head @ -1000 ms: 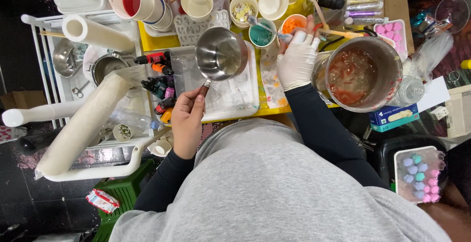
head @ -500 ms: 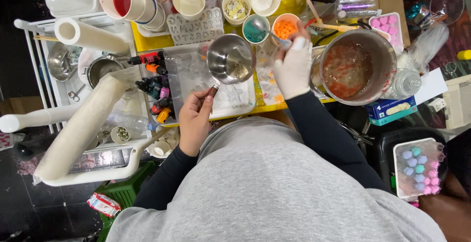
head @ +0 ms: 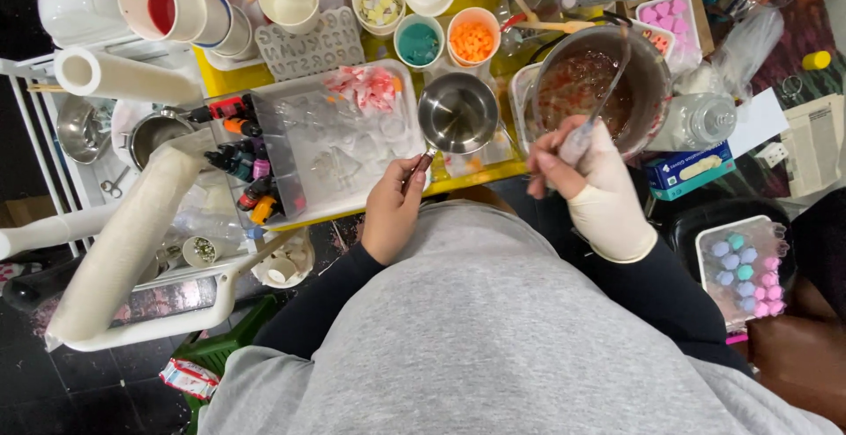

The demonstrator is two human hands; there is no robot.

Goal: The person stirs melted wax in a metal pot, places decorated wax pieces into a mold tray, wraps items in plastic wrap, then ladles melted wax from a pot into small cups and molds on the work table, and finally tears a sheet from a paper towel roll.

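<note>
Steel is catching the light in a small metal pan (head: 457, 113) sitting near the middle of a crowded yellow desk (head: 231, 78). The person's left hand (head: 394, 208), bare, is lying just at 7 o'clock from the pan, its grip closing around the pan's dark handle.

At 3 o'clock from the pan, a large clear mixing jug (head: 602, 89) is holding a glossy mixture with red flecks. The right hand (head: 589, 178), wearing a pale glove, is hovering at the jug's 6 o'clock rim, its grip pinching a thin clear stirring stick (head: 603, 98) whose far end is reaching up across the jug.

At 9 o'clock from the pan, a clear tray (head: 339, 140) is lying flat, with pink and white scraps at its top edge. Small dye bottles (head: 242, 166) are lining the tray's 9 o'clock side. At 12 o'clock from the pan, a cup of orange pieces (head: 473, 37) and a cup of teal liquid (head: 419, 42) are standing side by side.

Further at 9 o'clock, a white paper roll (head: 128, 75) is lying across a wire rack. At 4 o'clock from the jug, a tray of pastel round shapes (head: 743, 266) is resting well apart from the hands.
</note>
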